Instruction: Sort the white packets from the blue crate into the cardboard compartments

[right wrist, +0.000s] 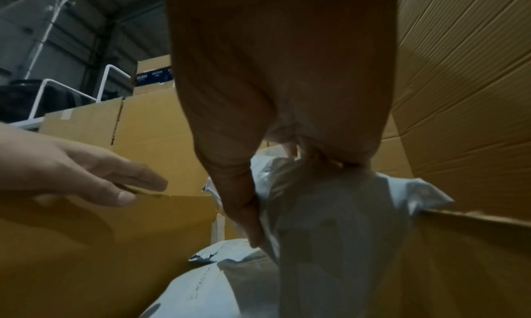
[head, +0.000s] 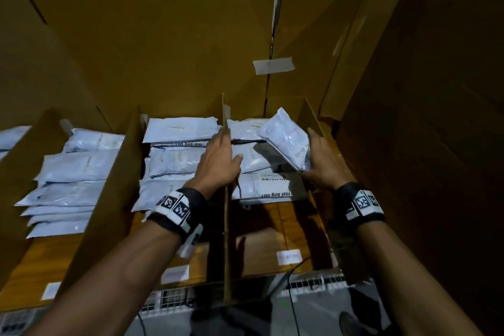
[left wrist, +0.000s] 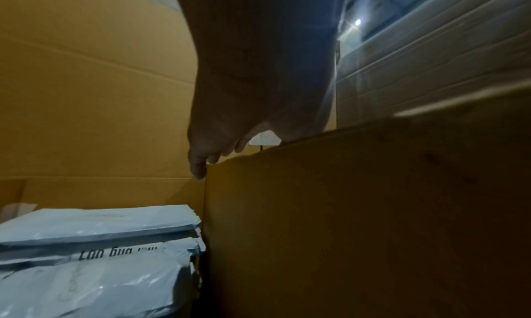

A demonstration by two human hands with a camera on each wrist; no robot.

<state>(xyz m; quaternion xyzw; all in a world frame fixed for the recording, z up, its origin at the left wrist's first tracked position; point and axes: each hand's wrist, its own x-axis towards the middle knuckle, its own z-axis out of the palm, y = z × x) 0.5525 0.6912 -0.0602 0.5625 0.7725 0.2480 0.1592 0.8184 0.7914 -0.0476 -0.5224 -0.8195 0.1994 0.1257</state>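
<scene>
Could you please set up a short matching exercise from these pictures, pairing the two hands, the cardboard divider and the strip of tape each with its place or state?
Things:
1. right hand
2. left hand
3. cardboard divider
4. strip of tape

Places or states:
A. stuck on the back cardboard wall, above the compartments
B. holds a white packet tilted over the right-hand compartment
C. stands upright between two compartments of stacked packets
D. rests on the top edge of the divider, fingers fairly straight

Pairs: 1-B, 2-D, 3-C, 4-A
</scene>
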